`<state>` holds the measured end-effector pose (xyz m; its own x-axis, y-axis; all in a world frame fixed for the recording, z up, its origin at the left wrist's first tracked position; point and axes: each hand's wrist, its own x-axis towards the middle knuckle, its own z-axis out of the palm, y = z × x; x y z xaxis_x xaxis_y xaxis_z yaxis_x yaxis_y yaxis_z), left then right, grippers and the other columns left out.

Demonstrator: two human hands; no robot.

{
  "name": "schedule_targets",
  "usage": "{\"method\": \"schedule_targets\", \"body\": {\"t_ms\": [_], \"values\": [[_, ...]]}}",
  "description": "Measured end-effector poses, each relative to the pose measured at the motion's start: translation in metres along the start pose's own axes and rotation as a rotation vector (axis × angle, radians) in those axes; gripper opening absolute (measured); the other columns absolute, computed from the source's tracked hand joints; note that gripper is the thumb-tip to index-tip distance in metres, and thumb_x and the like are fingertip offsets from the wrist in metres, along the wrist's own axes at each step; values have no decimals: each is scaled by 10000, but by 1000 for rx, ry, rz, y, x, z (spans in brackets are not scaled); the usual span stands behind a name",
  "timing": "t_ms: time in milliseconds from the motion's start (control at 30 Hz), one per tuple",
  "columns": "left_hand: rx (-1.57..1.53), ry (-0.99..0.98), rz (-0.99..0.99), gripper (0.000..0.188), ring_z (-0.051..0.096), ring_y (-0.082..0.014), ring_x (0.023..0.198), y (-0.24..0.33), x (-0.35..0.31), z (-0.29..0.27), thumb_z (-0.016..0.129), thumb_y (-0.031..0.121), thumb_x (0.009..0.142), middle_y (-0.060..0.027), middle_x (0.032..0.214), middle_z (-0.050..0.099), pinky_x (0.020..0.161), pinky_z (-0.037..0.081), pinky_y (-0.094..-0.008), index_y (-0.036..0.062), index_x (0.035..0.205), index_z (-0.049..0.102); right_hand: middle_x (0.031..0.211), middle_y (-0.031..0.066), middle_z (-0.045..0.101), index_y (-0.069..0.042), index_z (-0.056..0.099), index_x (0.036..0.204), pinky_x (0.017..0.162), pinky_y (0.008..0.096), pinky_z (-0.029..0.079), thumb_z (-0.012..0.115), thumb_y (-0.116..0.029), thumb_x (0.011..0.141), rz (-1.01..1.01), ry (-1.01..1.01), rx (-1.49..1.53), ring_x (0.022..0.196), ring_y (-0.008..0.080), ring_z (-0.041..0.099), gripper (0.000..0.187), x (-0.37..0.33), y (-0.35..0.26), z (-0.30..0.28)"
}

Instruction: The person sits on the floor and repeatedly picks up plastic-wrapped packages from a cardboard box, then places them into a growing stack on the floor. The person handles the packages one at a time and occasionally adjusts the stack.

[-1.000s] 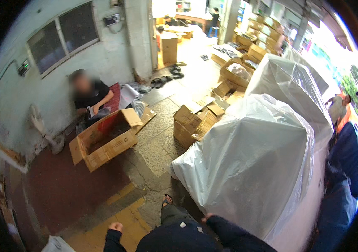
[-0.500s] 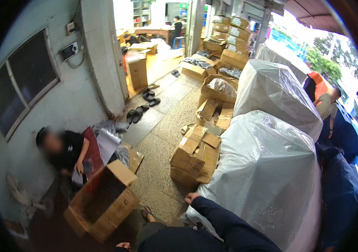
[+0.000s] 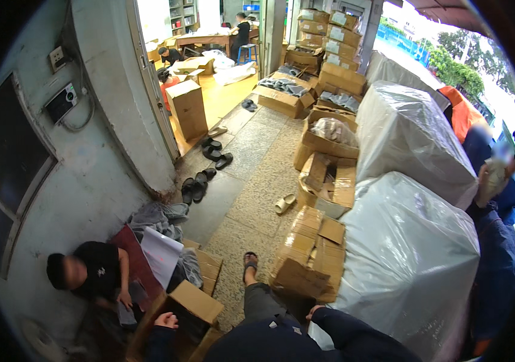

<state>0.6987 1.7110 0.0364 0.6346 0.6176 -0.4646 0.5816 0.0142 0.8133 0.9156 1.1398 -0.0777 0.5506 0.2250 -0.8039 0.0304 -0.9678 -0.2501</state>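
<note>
My left hand [image 3: 166, 321], loosely curled with nothing visible in it, is over the near side of an open cardboard box [image 3: 199, 302]; I cannot tell if they touch. Low in the middle, my right hand [image 3: 314, 312] has its fingers folded in, and no object shows in it. It is beside a large stack under a silvery plastic cover [image 3: 399, 235] and just below a worn carton [image 3: 302, 273]. My sandalled foot [image 3: 250, 265] is forward on the speckled stone floor.
At left, a seated co-worker [image 3: 91, 274] handles a grey item beside fabric [image 3: 152, 217]. Cartons [image 3: 330, 133] and covered stacks line the right. Several dark slippers [image 3: 197, 184] lie by the doorway. A person [image 3: 499, 175] stands far right; others are inside the room.
My view has moved forward along the walkway. My left hand has come up over the open box, my right hand has dropped lower, and a foot has stepped ahead.
</note>
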Motion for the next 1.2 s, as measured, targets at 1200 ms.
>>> {"method": "schedule_targets", "body": {"t_ms": [1200], "values": [[845, -510, 370, 338, 657, -178, 649, 615, 890, 361, 697, 280, 852, -125, 760, 691, 611, 534, -320, -38, 968, 691, 999, 151, 694, -88, 708, 1036, 846, 379, 508, 551, -532, 865, 371, 261, 907, 952, 290, 657, 501, 419, -253, -603]]}}
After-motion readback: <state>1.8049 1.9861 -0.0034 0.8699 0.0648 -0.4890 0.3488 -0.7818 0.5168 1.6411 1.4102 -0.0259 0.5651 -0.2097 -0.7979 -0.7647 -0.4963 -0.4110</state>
